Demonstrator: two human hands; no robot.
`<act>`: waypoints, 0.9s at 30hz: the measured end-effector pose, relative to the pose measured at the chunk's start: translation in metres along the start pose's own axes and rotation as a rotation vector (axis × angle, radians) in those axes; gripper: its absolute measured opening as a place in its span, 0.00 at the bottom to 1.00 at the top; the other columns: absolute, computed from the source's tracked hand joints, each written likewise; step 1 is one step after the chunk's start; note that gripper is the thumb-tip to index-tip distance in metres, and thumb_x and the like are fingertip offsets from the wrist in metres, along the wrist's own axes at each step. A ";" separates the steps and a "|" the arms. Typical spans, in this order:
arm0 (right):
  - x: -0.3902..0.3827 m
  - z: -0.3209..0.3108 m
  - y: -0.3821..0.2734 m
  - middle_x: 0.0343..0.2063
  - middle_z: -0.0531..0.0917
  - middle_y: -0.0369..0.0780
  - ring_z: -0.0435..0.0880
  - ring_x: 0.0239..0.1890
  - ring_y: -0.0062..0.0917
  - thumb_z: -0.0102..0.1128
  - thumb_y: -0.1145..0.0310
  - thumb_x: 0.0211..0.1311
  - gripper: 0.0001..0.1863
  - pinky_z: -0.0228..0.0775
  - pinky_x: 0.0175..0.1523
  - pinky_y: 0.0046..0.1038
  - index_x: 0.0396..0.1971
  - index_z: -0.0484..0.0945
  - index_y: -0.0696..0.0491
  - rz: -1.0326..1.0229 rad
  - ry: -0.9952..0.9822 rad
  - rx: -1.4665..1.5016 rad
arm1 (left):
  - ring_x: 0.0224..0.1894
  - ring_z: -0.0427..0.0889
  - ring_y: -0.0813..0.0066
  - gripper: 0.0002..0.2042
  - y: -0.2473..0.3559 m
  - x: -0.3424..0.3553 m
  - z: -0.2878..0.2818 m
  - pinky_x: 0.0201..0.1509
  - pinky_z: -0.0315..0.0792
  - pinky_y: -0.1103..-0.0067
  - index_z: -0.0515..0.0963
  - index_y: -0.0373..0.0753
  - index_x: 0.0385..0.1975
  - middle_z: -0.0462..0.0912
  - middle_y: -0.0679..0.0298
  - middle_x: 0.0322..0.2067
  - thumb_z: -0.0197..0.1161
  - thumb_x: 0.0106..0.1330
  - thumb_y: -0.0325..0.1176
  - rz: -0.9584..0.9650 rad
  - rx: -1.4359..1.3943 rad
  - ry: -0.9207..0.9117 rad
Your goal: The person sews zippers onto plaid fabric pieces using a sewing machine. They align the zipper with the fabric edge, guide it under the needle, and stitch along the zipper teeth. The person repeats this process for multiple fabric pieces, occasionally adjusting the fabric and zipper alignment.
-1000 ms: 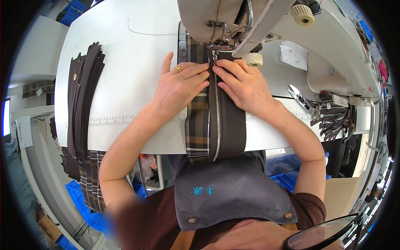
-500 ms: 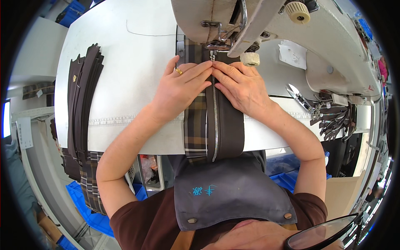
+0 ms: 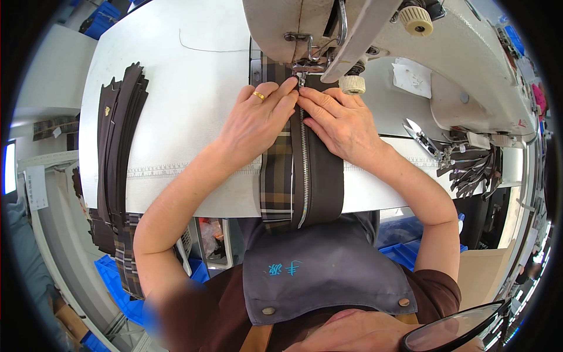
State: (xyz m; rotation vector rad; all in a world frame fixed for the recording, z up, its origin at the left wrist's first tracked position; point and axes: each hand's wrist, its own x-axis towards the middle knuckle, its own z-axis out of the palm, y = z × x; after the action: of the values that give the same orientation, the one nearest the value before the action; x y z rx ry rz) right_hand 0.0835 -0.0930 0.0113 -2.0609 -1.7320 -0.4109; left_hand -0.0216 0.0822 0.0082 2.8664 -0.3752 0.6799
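A long dark brown fabric piece (image 3: 324, 188) with a metal zipper (image 3: 304, 161), layered beside plaid fabric (image 3: 275, 188), runs under the sewing machine's presser foot (image 3: 301, 77). My left hand (image 3: 253, 119) is at the zipper's left side, fingers bent and closed on the fabric, with the index fingertip beside the foot. My right hand (image 3: 343, 126) lies on the brown fabric to the right, fingers extended and flat, their tips at the zipper just below the foot. Part of the zipper is hidden under my fingers.
A stack of brown strips (image 3: 117, 146) lies left. Thread snips (image 3: 417, 132), a white paper (image 3: 411, 78) and a pile of dark pieces (image 3: 472, 170) are right, near the machine body (image 3: 469, 88). Blue bins (image 3: 108, 276) sit below the white table's edge (image 3: 164, 212).
My left fingertips have moved up toward the presser foot, and those fingers have bent more. My right hand stays in almost the same place on the fabric.
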 end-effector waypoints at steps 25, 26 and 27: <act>0.000 -0.002 -0.002 0.47 0.77 0.34 0.74 0.41 0.26 0.64 0.66 0.50 0.20 0.69 0.43 0.27 0.45 0.76 0.53 0.003 -0.010 -0.019 | 0.39 0.74 0.73 0.09 -0.006 0.005 0.004 0.47 0.65 0.74 0.79 0.39 0.34 0.81 0.69 0.45 0.64 0.53 0.30 0.000 0.022 0.147; 0.001 -0.002 -0.002 0.47 0.77 0.35 0.74 0.41 0.26 0.64 0.66 0.50 0.20 0.69 0.43 0.27 0.45 0.76 0.53 0.002 -0.011 -0.020 | 0.39 0.74 0.73 0.09 -0.007 0.004 0.005 0.47 0.65 0.74 0.79 0.39 0.34 0.81 0.69 0.45 0.64 0.54 0.30 0.000 0.017 0.149; 0.001 -0.002 -0.002 0.47 0.77 0.35 0.74 0.41 0.26 0.64 0.66 0.50 0.20 0.68 0.43 0.27 0.45 0.76 0.53 0.000 -0.011 -0.020 | 0.39 0.74 0.73 0.09 -0.008 0.004 0.006 0.47 0.65 0.74 0.79 0.39 0.34 0.81 0.69 0.46 0.64 0.54 0.30 0.001 0.010 0.153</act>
State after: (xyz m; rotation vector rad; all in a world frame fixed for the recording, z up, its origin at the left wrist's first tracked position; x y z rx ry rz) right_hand 0.0820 -0.0931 0.0135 -2.0810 -1.7410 -0.4191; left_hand -0.0134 0.0875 0.0034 2.7997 -0.3524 0.8964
